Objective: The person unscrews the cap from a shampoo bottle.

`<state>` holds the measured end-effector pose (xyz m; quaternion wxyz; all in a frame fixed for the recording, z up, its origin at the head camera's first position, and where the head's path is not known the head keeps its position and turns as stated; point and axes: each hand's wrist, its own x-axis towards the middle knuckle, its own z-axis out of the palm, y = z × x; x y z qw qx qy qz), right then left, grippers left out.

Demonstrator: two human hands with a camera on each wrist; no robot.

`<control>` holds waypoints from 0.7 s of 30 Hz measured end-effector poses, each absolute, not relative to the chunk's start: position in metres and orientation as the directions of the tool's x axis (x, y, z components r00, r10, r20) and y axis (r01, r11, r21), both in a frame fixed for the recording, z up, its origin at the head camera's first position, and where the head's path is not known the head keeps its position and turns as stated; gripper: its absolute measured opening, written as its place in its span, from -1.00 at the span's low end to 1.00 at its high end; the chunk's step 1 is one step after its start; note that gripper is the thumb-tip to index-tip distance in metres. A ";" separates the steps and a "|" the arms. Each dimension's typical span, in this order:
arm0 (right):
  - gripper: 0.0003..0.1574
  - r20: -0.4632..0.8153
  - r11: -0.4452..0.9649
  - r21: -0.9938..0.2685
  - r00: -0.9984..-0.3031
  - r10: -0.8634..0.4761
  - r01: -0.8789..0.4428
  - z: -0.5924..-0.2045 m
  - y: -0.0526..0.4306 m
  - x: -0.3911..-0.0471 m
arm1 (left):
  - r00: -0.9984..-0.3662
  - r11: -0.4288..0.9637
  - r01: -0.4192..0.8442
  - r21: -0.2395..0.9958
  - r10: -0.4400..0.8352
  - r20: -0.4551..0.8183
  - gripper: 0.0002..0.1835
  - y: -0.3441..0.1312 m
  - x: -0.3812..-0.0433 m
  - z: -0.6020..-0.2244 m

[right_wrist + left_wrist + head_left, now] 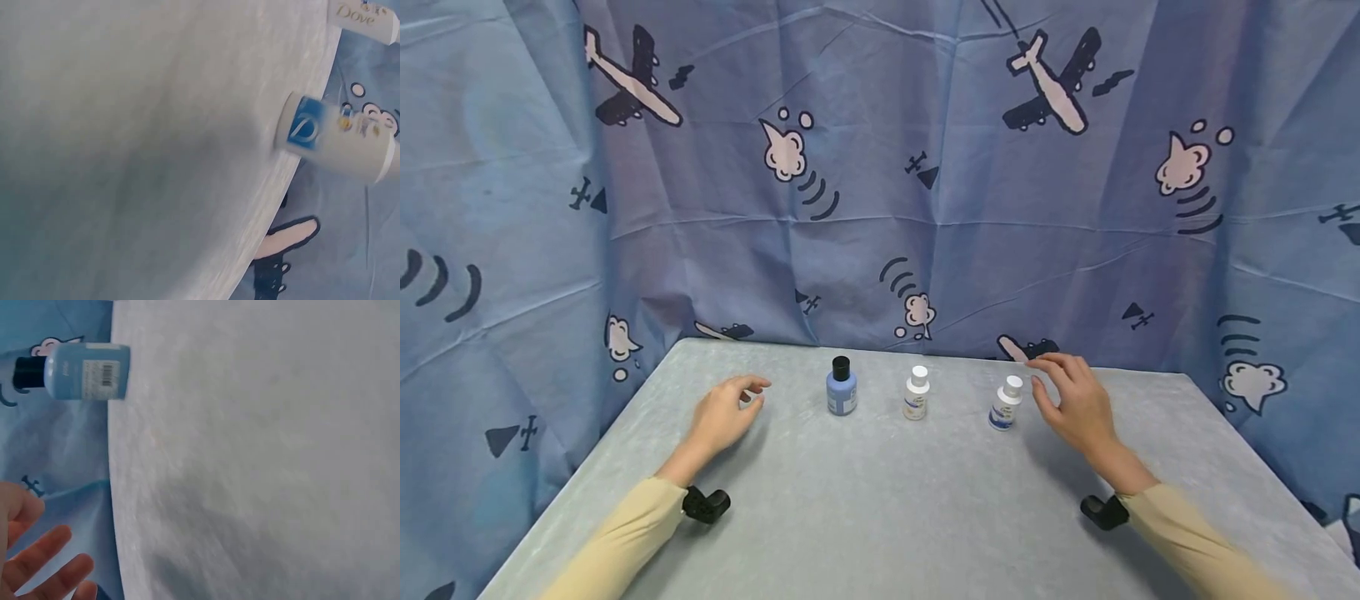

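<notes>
A blue bottle with a black cap [842, 392] stands on the table left of centre; its label with a barcode shows in the left wrist view. To its left my left hand [724, 414] hovers with loosely bent fingers, holding nothing. A small white bottle [916, 396] with a white cap stands in the middle. The right-hand white Dove bottle [1004, 407] has a blue patch low on its label, large in the right wrist view. My right hand [1078, 406] is just right of that bottle, thumb and fingers spread apart, with a gap between hand and bottle.
The table [865, 508] has a pale grey cover. Behind and at both sides hangs a blue curtain [865, 233] printed with planes and clouds, close to the table's back edge. Black wrist mounts [706, 505] sit at both cuffs.
</notes>
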<state>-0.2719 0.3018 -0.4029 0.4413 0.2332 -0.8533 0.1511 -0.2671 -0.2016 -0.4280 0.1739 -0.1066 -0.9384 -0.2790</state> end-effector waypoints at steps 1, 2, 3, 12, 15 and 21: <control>-0.70 0.831 0.843 -0.057 -0.493 -0.257 -0.536 -0.403 0.299 -0.272 | -0.918 0.815 0.291 0.502 0.091 0.385 -0.75 -0.200 -0.267 -0.427; -0.70 0.838 0.839 -0.062 -0.485 -0.251 -0.540 -0.403 0.296 -0.273 | -0.921 0.806 0.283 0.519 0.077 0.382 -0.75 -0.199 -0.267 -0.427; -0.70 0.845 0.837 -0.065 -0.476 -0.244 -0.544 -0.403 0.293 -0.273 | -0.923 0.799 0.276 0.534 0.065 0.380 -0.75 -0.197 -0.267 -0.427; -0.71 0.862 0.810 -0.092 -0.453 -0.226 -0.579 -0.403 0.269 -0.276 | -0.923 0.754 0.256 0.605 0.006 0.384 -0.77 -0.181 -0.267 -0.425; -0.72 0.863 0.801 -0.107 -0.456 -0.220 -0.588 -0.404 0.263 -0.277 | -0.919 0.732 0.254 0.632 -0.022 0.395 -0.77 -0.177 -0.268 -0.423; -0.72 0.886 0.764 -0.133 -0.421 -0.194 -0.631 -0.405 0.246 -0.280 | -0.917 0.680 0.253 0.689 -0.058 0.394 -0.76 -0.170 -0.270 -0.423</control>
